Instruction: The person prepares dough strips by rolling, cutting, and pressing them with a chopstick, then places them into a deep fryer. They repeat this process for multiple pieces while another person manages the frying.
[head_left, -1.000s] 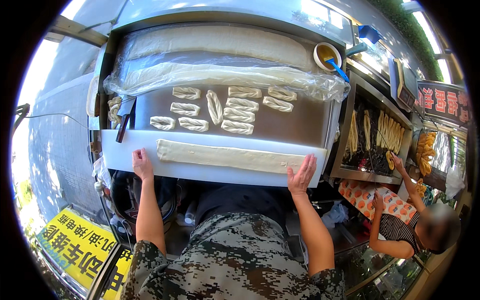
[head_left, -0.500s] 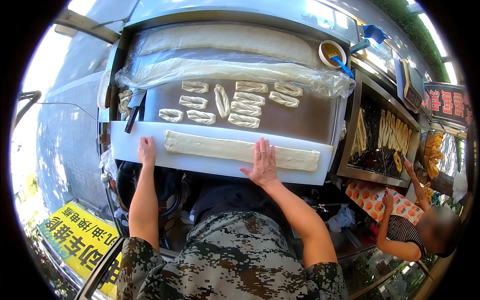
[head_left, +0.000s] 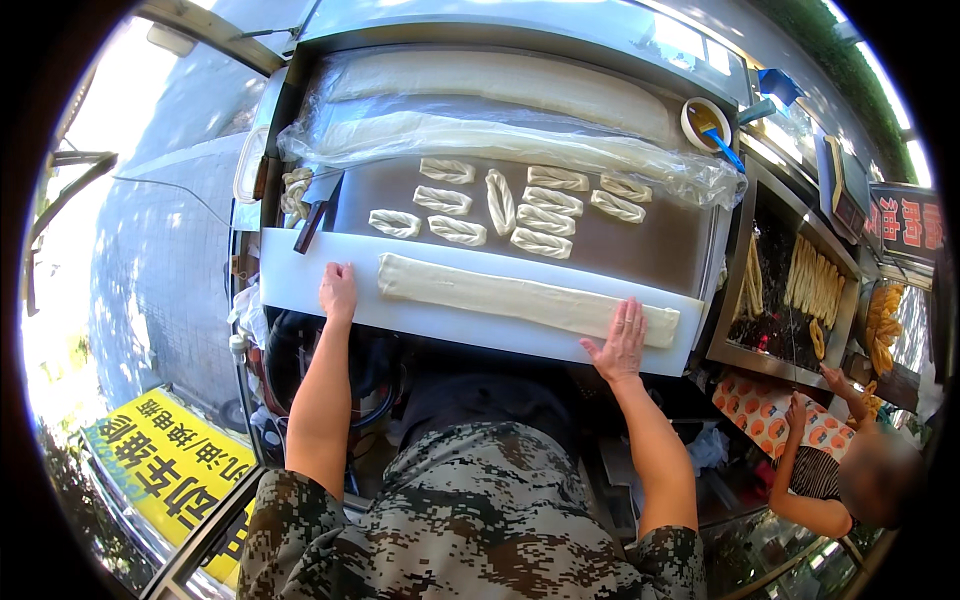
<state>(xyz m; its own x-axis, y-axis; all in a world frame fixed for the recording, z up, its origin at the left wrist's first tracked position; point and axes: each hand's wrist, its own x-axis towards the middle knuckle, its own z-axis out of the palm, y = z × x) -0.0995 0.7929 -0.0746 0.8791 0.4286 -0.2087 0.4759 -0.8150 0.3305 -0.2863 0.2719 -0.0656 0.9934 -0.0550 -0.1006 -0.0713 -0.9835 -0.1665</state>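
Note:
My left hand (head_left: 338, 290) rests with curled fingers on the white board (head_left: 310, 270), just beside the left end of a long, flat dough strip (head_left: 500, 290). My right hand (head_left: 622, 340) lies open, fingers together and extended, on the strip near its right end. Behind the board, several twisted dough pieces (head_left: 543, 222) sit on a metal worktop (head_left: 660, 255), and a dark-handled knife (head_left: 311, 225) lies at the left.
Long dough slabs (head_left: 490, 85) lie under plastic at the back, by a bowl with a blue brush (head_left: 704, 125). At right are an oil fryer (head_left: 720, 340) with frying sticks, fried pieces (head_left: 882, 325) and a co-worker (head_left: 810, 500).
My right hand moved leftward along the strip, then back toward its right end. My left fingers curled more. The whole view has shifted, with the worktop further right in the picture.

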